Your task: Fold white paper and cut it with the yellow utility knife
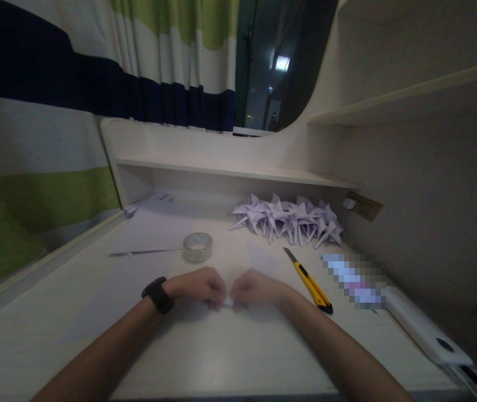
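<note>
A small white paper piece (227, 302) is pinched between left hand (200, 286) and right hand (252, 289) on the desk (205, 357), beside a yellow utility knife (309, 281).

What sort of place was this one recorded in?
Likely a bedroom or dorm study desk: a built-in shelf over it, a striped curtain beside it, and folded paper pinwheels, tape and a cutter on top.

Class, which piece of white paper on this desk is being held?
The small strip pinched between the left hand and right hand; the large sheet and the folded pinwheels lie untouched farther back.
</note>
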Available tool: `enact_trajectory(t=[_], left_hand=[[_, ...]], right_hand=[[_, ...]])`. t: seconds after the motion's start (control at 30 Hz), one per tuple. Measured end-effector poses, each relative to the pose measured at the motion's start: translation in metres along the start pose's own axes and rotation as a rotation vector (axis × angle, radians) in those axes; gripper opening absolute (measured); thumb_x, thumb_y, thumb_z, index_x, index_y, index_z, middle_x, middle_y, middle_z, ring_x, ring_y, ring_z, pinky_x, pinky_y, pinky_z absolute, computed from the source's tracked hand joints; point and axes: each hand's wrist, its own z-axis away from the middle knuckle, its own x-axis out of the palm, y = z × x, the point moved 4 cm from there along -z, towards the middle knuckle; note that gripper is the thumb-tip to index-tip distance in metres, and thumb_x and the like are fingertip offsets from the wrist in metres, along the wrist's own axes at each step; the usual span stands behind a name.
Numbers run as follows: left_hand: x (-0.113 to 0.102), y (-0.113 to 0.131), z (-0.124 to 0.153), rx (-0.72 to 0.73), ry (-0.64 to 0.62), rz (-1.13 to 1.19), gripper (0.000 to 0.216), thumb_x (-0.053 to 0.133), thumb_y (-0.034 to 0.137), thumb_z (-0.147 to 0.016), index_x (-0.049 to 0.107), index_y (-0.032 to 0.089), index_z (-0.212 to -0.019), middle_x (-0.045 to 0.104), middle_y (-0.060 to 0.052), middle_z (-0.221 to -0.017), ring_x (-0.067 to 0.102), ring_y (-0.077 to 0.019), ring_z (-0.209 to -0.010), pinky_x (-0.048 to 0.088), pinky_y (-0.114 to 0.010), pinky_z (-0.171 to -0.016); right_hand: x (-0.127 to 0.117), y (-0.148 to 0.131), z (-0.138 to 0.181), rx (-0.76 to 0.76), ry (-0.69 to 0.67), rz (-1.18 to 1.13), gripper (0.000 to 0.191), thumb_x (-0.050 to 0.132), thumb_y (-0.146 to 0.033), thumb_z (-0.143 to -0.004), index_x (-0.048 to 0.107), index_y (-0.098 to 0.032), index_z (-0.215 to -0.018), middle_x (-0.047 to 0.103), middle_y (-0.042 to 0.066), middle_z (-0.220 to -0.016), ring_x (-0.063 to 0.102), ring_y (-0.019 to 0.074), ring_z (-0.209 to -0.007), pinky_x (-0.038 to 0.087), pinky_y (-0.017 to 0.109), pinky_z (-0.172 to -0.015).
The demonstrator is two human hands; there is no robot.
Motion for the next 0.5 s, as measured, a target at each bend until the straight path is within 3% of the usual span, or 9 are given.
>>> enact_trajectory(t=[0.5], left_hand=[[0.000,-0.008,-0.001,0.009,-0.035,0.023,0.027,0.059,0.036,-0.085,0.070,0.014,-0.073,0.070,-0.005,-0.068,0.058,-0.0116,-0.056,0.042,-0.021,-0.055]], right_hand=[[-0.008,0.013,0.001,0.037,-0.131,-0.133,0.018,0.061,-0.026,-0.080,0.069,-0.010,-0.079,0.067,0.003,-0.068,0.058,0.0069,-0.054,0.044,0.017,-0.050]])
